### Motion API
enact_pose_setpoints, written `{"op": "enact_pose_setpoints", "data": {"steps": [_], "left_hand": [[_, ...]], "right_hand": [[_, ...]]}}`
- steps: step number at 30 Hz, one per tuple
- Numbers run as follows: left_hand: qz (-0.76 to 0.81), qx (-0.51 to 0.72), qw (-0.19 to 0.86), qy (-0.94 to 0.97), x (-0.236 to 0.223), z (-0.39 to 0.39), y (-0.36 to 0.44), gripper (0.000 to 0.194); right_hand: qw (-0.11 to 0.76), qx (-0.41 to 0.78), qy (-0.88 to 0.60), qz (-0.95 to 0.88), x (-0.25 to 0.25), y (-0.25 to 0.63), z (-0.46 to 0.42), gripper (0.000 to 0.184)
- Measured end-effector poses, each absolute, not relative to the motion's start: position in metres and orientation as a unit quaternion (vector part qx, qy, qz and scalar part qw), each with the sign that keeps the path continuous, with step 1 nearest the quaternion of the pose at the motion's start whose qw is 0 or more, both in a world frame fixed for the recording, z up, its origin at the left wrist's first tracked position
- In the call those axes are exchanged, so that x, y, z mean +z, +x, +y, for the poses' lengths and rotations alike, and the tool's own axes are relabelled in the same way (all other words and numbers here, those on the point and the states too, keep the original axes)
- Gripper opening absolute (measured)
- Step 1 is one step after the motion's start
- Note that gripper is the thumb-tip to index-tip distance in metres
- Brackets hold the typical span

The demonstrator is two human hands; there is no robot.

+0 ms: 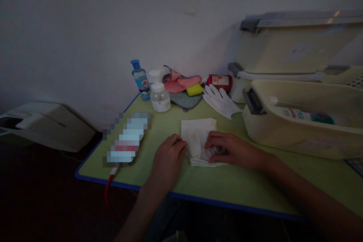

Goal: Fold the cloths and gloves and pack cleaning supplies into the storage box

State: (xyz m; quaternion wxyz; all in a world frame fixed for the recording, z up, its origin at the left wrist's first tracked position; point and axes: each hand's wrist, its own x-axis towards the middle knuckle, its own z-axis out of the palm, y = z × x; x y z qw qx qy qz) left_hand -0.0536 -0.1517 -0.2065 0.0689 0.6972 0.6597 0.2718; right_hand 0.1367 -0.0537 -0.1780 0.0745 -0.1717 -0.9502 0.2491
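A folded white cloth [194,128] lies flat on the green table in front of me, wrinkled on its right side. My left hand [170,159] pinches the cloth's left edge between thumb and fingers. From the right, my right hand [234,149] has its fingers and thumb curled on the cloth, with creases gathered between them. Whether there are several layers under the fingers is hidden. Beyond the cloth a white glove [219,100] rests on the table, touched by neither hand.
A blue bottle [141,81], a clear pump bottle [160,100], pink and grey cloths [181,83], a yellow sponge [194,90] and a red package [219,81] stand along the wall. A phone [129,140] with a red cable lies left. Cream bins [295,136] fill the right.
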Motion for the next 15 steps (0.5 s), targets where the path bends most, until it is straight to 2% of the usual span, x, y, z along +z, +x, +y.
{"op": "enact_pose_setpoints", "data": {"steps": [15], "left_hand": [[0.665,0.287,0.065,0.687,-0.2075,-0.1524,-0.0551,0.016]], "right_hand": [[0.075,0.251,-0.174,-0.949,-0.1779,0.1366,-0.0540,0.021]]}}
